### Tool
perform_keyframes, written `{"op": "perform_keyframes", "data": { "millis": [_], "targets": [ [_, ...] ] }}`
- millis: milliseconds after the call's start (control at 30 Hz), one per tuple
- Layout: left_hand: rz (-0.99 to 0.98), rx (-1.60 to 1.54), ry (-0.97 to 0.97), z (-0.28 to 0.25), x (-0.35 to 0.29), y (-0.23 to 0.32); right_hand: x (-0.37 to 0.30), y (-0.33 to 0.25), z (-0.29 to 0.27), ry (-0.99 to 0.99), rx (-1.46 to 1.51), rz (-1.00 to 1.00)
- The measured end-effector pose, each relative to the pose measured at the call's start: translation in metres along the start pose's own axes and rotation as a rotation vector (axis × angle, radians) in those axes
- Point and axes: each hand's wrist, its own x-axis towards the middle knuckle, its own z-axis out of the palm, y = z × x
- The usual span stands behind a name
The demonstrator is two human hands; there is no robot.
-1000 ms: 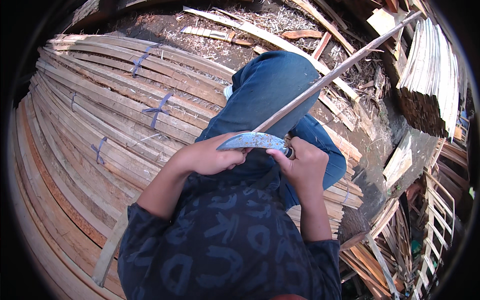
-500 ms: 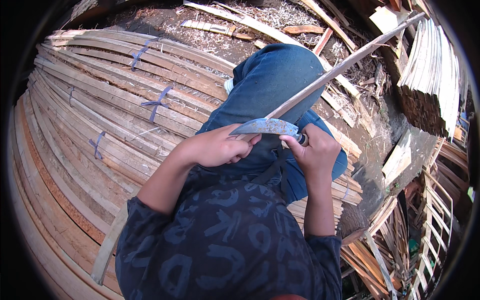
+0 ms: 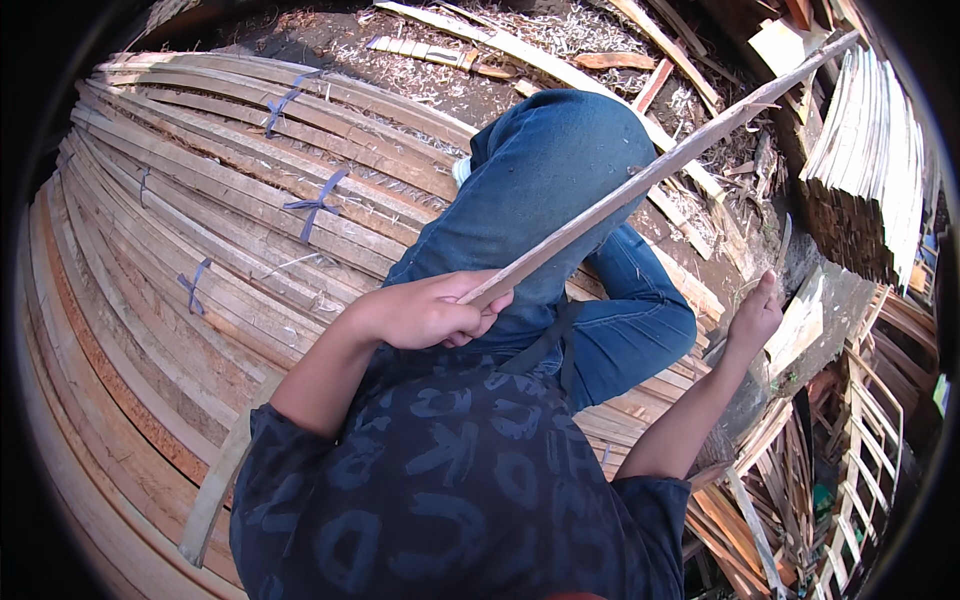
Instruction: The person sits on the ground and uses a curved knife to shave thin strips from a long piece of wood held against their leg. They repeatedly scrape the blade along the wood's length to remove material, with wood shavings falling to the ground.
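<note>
Left hand (image 3: 425, 312) closed around near end of long wooden strip (image 3: 660, 170) slanting far-right over the knee; right hand (image 3: 755, 318) open, empty; strip judged light, stiff, splintery, best gripped near-end.

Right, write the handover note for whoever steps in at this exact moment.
Left hand: closed around the near end of a long thin wooden strip, which slants up and away over the raised knee in blue jeans.
Right hand: stretched out to the right by the offcuts and a stacked bundle of thin slats; whether it holds anything cannot be told.
No blade shows in view.
Tied bundles of long strips lie to the left, under and beside the person.
How much of the strip is worked or left cannot be told.
</note>
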Motion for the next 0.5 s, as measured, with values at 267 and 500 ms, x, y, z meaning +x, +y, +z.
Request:
{"op": "perform_keyframes", "data": {
  "millis": [267,500],
  "targets": [
    [0.004,-0.015,-0.042,0.002,0.011,0.004,-0.108,-0.068,0.029,-0.407,0.165,-0.199],
    [-0.119,0.058,0.130,0.013,0.009,0.016,-0.132,-0.121,0.046,-0.540,0.061,-0.445]
  ]
}}
